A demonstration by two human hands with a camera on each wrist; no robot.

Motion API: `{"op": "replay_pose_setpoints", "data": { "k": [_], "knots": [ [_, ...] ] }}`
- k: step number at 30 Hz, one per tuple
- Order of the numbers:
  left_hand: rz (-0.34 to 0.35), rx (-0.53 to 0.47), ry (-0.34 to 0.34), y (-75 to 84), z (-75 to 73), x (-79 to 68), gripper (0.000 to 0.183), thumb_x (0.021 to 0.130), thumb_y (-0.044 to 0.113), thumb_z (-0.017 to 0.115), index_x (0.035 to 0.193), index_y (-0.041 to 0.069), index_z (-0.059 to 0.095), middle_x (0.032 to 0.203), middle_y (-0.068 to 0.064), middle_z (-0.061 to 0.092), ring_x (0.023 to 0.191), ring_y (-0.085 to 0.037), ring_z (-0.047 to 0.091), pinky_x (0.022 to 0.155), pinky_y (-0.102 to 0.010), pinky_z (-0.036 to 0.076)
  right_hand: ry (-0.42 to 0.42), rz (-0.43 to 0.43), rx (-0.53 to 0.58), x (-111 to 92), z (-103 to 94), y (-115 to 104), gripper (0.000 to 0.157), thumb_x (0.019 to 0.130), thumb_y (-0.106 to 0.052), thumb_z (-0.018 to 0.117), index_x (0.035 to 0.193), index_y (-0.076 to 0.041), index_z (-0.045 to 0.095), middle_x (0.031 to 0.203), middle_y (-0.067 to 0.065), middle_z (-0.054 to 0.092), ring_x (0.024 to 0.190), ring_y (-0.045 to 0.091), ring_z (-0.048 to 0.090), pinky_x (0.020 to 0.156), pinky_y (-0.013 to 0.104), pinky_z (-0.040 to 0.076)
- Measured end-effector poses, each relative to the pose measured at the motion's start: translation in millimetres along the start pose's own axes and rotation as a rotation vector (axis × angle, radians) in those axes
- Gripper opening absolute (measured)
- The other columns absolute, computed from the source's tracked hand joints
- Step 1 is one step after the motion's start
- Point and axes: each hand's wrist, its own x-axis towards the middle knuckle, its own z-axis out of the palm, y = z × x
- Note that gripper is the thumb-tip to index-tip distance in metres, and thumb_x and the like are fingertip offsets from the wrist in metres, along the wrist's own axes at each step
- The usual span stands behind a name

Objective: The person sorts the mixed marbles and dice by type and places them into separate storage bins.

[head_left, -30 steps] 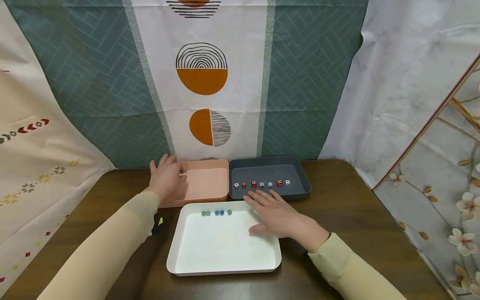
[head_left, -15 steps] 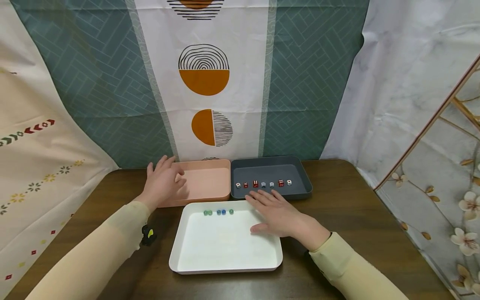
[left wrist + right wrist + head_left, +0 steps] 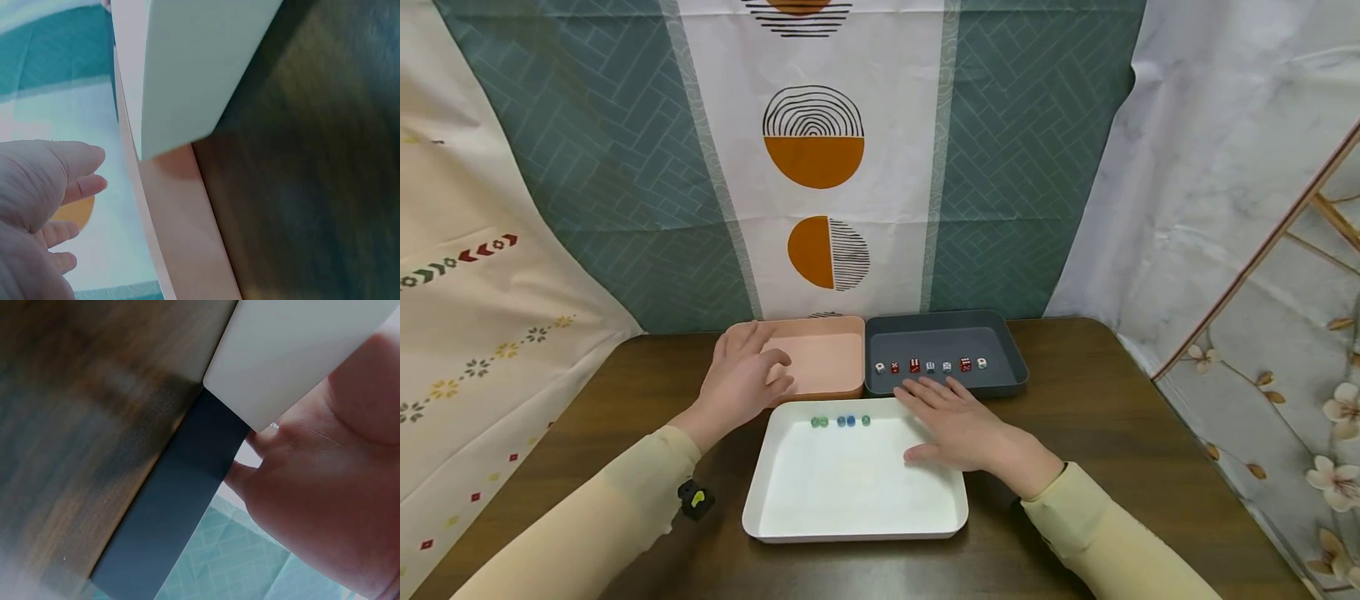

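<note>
My left hand (image 3: 741,375) hovers over the left side of the pink tray (image 3: 823,354), with thumb and forefinger apart. In the left wrist view its loosely bent fingers (image 3: 86,184) show nothing between them. My right hand (image 3: 958,429) lies palm down over the right side of the white tray (image 3: 850,492), its fingers reaching toward the front rim of the dark grey tray (image 3: 940,333); I cannot tell whether it touches either. Green marbles (image 3: 820,422) and blue marbles (image 3: 846,421) sit in a row along the white tray's far side. The left hand hides part of the pink tray.
Red dice (image 3: 914,365) and white dice (image 3: 947,367) form a row in the dark grey tray. The pink and dark trays stand side by side behind the white one on a wooden table (image 3: 1075,400). Patterned cloth (image 3: 1022,167) hangs behind and at both sides.
My left hand first drew back slightly leftward, then moved right over the pink tray. A small greenish thing seen beside it in the pink tray a second ago no longer shows. The right hand stays put.
</note>
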Motion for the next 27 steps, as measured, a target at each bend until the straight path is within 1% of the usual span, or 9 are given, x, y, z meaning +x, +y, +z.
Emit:
{"op": "replay_pose_setpoints", "data": {
  "k": [4, 7, 10, 16, 22, 27],
  "knots": [
    [0.023, 0.027, -0.001, 7.6, 1.8, -3.6, 0.016, 0.098, 0.022, 0.086, 0.111, 0.013, 0.085, 0.161, -0.029, 0.053, 0.153, -0.055, 0.04, 0.125, -0.078, 0.016, -0.001, -0.001, 0.001, 0.0, -0.5, 0.8, 0.096, 0.102, -0.059, 0.073, 0.177, -0.017, 0.029, 0.182, 0.009, 0.025, 0.169, 0.033, 0.019, 0.134, 0.061, 0.011],
    [0.042, 0.008, 0.01, 12.8, 4.1, -7.1, 0.015, 0.098, 0.02, 0.086, 0.11, 0.012, 0.085, 0.159, -0.03, 0.054, 0.152, -0.057, 0.041, 0.122, -0.081, 0.019, -0.003, 0.002, 0.002, -0.6, -1.5, 0.8, 0.096, 0.103, -0.06, 0.073, 0.177, -0.017, 0.029, 0.182, 0.008, 0.025, 0.169, 0.032, 0.018, 0.134, 0.061, 0.011],
    [0.053, -0.036, 0.015, 18.1, 5.4, -11.1, 0.016, 0.096, 0.018, 0.088, 0.109, 0.011, 0.084, 0.161, -0.03, 0.053, 0.154, -0.057, 0.039, 0.12, -0.084, 0.02, -0.002, 0.001, 0.01, -1.4, -2.1, 0.8, 0.096, 0.102, -0.059, 0.073, 0.177, -0.017, 0.029, 0.182, 0.009, 0.025, 0.169, 0.033, 0.018, 0.134, 0.061, 0.011],
    [0.042, -0.084, -0.005, 27.1, 8.2, -18.8, 0.019, 0.093, 0.02, 0.091, 0.11, 0.013, 0.084, 0.165, -0.026, 0.05, 0.159, -0.054, 0.032, 0.121, -0.084, 0.016, 0.001, 0.001, 0.01, -0.8, -0.6, 1.6, 0.097, 0.102, -0.059, 0.074, 0.177, -0.017, 0.03, 0.182, 0.008, 0.025, 0.169, 0.033, 0.019, 0.134, 0.062, 0.011],
    [0.041, -0.093, -0.02, 34.3, 15.3, -27.4, 0.019, 0.09, 0.02, 0.094, 0.107, 0.016, 0.085, 0.165, -0.023, 0.051, 0.159, -0.052, 0.034, 0.12, -0.083, 0.02, -0.001, -0.001, 0.002, 0.6, 1.3, 2.6, 0.097, 0.102, -0.06, 0.073, 0.177, -0.018, 0.029, 0.182, 0.008, 0.025, 0.169, 0.033, 0.019, 0.134, 0.061, 0.012],
    [0.057, -0.085, -0.024, 39.5, 18.3, -32.3, 0.02, 0.09, 0.022, 0.094, 0.106, 0.017, 0.084, 0.165, -0.022, 0.052, 0.159, -0.051, 0.035, 0.12, -0.082, 0.022, 0.0, -0.004, 0.004, 0.6, 0.7, 1.5, 0.097, 0.102, -0.06, 0.074, 0.177, -0.017, 0.029, 0.182, 0.008, 0.025, 0.169, 0.033, 0.019, 0.134, 0.062, 0.012]
  ]
}}
